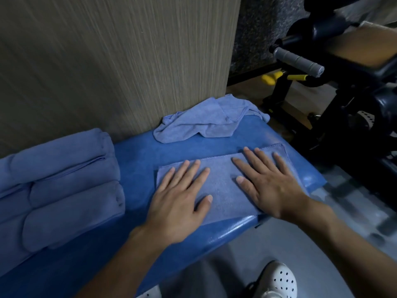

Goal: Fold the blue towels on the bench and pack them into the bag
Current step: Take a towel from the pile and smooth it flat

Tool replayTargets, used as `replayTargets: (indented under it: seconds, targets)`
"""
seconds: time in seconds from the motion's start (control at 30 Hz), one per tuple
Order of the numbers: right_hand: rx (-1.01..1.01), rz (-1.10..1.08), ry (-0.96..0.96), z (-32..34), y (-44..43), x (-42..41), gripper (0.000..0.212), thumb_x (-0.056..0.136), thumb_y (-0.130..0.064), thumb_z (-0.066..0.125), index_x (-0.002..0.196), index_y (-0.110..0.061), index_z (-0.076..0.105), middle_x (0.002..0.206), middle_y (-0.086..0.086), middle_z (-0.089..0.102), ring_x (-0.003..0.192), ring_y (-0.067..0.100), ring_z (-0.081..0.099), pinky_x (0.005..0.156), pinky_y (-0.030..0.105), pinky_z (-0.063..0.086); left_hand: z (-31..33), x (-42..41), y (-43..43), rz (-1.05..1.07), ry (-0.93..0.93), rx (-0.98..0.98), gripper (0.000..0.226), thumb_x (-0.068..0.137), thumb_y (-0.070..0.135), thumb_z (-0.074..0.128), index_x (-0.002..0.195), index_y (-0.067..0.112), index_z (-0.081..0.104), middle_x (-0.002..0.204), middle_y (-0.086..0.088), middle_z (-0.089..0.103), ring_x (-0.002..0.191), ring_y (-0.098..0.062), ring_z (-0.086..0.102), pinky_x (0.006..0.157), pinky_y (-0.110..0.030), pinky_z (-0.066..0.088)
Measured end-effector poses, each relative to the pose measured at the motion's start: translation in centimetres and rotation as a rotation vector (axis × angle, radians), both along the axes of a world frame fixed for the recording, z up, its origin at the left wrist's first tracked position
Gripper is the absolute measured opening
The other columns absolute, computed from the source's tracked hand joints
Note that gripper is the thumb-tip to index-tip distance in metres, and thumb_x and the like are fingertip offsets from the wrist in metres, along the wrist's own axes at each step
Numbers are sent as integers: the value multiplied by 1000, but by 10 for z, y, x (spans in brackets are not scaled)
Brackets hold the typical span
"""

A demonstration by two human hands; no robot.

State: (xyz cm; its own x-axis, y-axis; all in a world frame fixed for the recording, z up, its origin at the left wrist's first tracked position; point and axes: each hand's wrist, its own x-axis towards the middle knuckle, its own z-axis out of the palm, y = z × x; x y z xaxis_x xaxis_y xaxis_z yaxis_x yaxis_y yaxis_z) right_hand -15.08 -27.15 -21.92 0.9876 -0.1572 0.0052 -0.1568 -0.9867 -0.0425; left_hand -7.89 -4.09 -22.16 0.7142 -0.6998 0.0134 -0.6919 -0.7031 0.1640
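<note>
Wood-grain wall panel (107, 61) stood behind a glossy blue padded counter (133, 160). We noted a flat, folded blue microfibre towel (223, 190) lying at the counter's near right edge. The left grip (178, 207) and right grip (270, 186) were both spread flat on it, fingers straight, pressing and grasping nothing. One crumpled blue towel (204, 123) lay unfolded by the wall; bundled blue towels (64, 190) sat stacked at left. No bag was visible. Risk, in our judgement: the slick covering could let the fold slide off the edge, or uneven pressure could skew its layers.
</note>
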Motion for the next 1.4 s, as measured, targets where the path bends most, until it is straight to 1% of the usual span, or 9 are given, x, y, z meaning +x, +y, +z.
replayTargets:
  seconds: [0.2, 0.37, 0.63, 0.73, 0.87, 1.03, 1.17, 1.27, 1.4]
  targets:
    - [-34, -128, 28, 8, -13, -7, 68, 98, -60, 4, 145, -29, 43, 153, 7, 38, 142, 28, 34, 114, 57, 22, 4, 0, 5, 47, 0, 78, 77, 85, 68, 2, 155, 36, -4, 163, 11, -16, 148, -7, -21, 122, -33, -8]
    - [22, 10, 38, 7, 7, -18, 70, 94, -63, -3, 152, -34, 23, 162, 2, 11, 149, 24, 12, 118, 49, 6, 5, 10, -5, 14, -38, 5, 70, 90, 60, 15, 155, 33, 20, 164, 7, 10, 151, -9, 2, 123, -38, 3]
    - [-92, -43, 10, 9, -8, -24, 61, 100, -55, 13, 142, -27, 48, 150, 9, 43, 137, 30, 42, 109, 56, 26, 1, 20, 7, 81, 16, 76, 75, 83, 69, 1, 154, 42, -2, 164, 7, -9, 151, -12, -10, 121, -32, -8]
    - [-131, -55, -32, 23, 2, -18, 50, 92, -53, 29, 115, -25, 63, 126, 4, 58, 117, 29, 53, 94, 49, 36, 19, 8, 7, 111, 14, 178, 86, 75, 70, -8, 155, 39, 4, 165, 4, 1, 151, -15, 3, 121, -36, 7]
    - [-119, -83, -92, 28, 19, -11, 47, 88, -53, 30, 90, -21, 65, 91, 2, 58, 85, 27, 56, 71, 40, 41, 38, 4, 6, 98, -8, 54, 70, 84, 62, 15, 131, 26, 52, 158, 0, 28, 143, -20, 32, 109, -40, 32]
    - [-121, -11, -93, 22, 28, -5, 52, 88, -57, 29, 99, -21, 65, 101, 2, 59, 92, 27, 56, 80, 44, 40, 24, 5, 1, -99, 39, 107, 70, 91, 54, 11, 152, 27, 31, 162, 12, 14, 147, -11, 25, 112, -33, 27]
    - [-155, -85, -125, 29, 26, 0, 46, 88, -50, 32, 87, -19, 66, 92, 3, 60, 84, 29, 55, 71, 42, 35, 31, -6, 9, -53, -130, 235, 58, 89, 53, 32, 114, 17, 70, 124, -2, 67, 98, -19, 68, 73, -39, 53]
    - [-103, -61, -79, 24, 28, -4, 50, 87, -54, 31, 99, -20, 66, 104, 1, 61, 92, 28, 55, 75, 42, 39, 37, -8, 9, -21, -213, 233, 42, 85, 50, 32, 75, 22, 62, 78, 0, 59, 64, -22, 60, 64, -40, 45]
    - [-34, 85, -75, 20, 37, -3, 49, 88, -52, 33, 116, -24, 62, 128, -3, 57, 115, 24, 54, 96, 50, 40, 37, 0, 2, -55, -130, 110, 44, 88, 48, 36, 109, 22, 64, 120, -3, 62, 109, -23, 61, 87, -41, 52]
